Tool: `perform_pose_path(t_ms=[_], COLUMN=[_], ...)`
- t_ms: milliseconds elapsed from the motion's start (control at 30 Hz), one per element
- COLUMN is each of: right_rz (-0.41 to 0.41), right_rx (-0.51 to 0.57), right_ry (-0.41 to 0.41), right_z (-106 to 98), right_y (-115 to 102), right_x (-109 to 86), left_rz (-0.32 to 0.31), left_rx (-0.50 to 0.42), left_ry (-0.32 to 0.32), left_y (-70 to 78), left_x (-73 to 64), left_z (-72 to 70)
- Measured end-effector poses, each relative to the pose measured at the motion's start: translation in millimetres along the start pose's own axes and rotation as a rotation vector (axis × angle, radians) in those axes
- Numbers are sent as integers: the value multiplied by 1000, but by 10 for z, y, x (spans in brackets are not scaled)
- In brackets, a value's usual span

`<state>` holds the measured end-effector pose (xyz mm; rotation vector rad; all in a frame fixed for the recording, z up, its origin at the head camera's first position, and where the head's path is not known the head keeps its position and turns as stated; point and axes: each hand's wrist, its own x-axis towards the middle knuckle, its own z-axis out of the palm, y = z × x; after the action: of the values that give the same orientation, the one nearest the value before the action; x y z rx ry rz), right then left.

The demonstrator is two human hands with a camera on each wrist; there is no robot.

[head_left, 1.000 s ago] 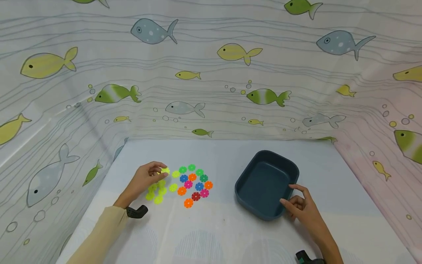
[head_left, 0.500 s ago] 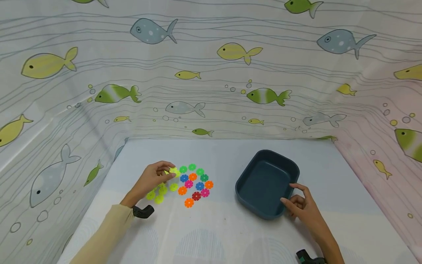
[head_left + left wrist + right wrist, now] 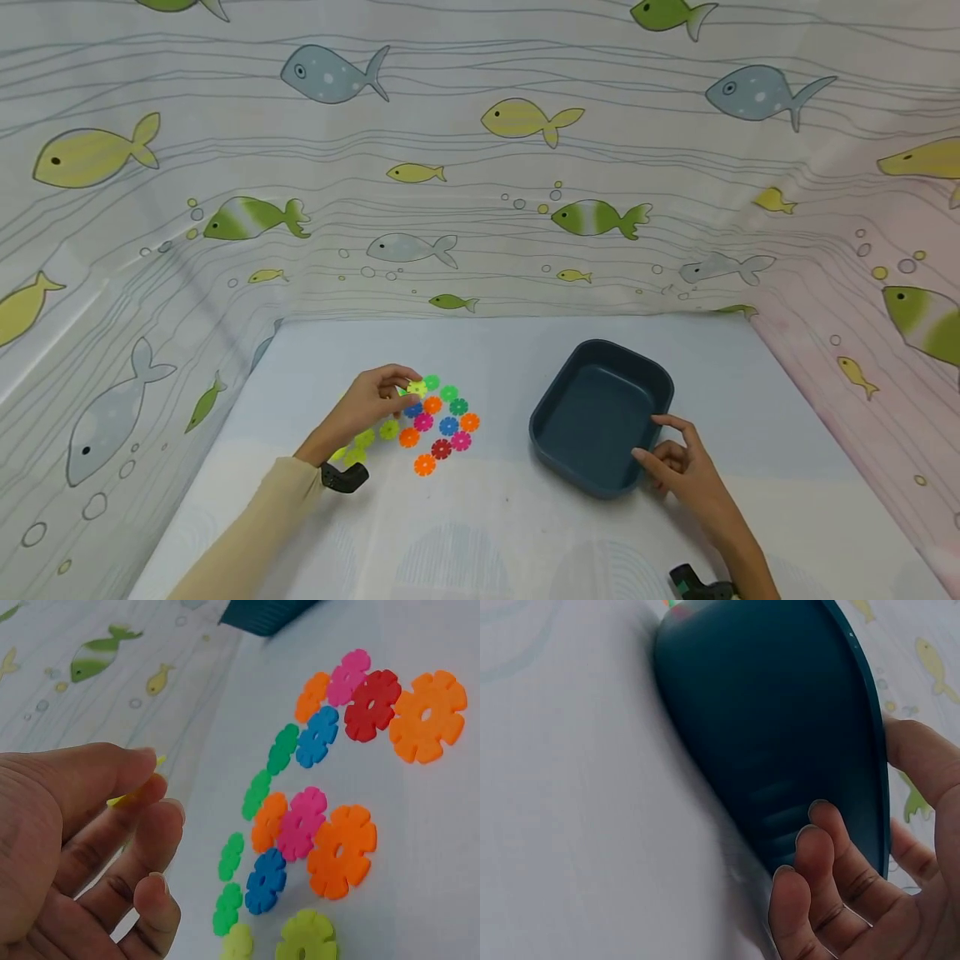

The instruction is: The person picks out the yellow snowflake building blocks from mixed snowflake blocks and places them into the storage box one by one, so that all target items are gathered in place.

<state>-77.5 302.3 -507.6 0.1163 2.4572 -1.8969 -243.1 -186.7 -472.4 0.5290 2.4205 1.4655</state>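
Note:
My left hand (image 3: 369,402) pinches a yellow flower-shaped plastic disc (image 3: 417,387) between thumb and fingers, above the far left of a cluster of similar discs. In the left wrist view only thin yellow slivers of that disc show. Below lie green, blue (image 3: 265,880), orange (image 3: 343,852), pink (image 3: 302,823) and red (image 3: 373,706) notched discs, with yellow-green ones (image 3: 307,937) nearest the wrist. On the right, my right hand (image 3: 690,471) grips the rim of a dark teal plastic box (image 3: 588,425). In the right wrist view, its curled fingers (image 3: 814,855) lie along the box's outer wall.
The white table (image 3: 480,542) carries a pale printed pattern. A fish-print cloth (image 3: 480,192) rises behind it and along both sides. Bare tabletop separates the discs from the box. Each wrist wears a small black camera (image 3: 345,477).
My left hand has moved to the right with the pinched yellow disc, from over the yellow-green discs to over the green and blue ones. The right hand stays on the box; the head view shifts slightly.

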Motion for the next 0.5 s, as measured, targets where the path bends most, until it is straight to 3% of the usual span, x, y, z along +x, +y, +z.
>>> perform_pose_path(t_ms=[233, 500], right_rz=[-7, -33], right_rx=[-4, -10], right_ry=[-10, -5], right_z=[16, 31], right_y=[13, 32], right_x=[16, 15], left_rz=[7, 63], left_rx=[9, 58], left_ry=[-21, -34], left_y=[66, 116], left_x=[74, 215], left_z=[106, 202])
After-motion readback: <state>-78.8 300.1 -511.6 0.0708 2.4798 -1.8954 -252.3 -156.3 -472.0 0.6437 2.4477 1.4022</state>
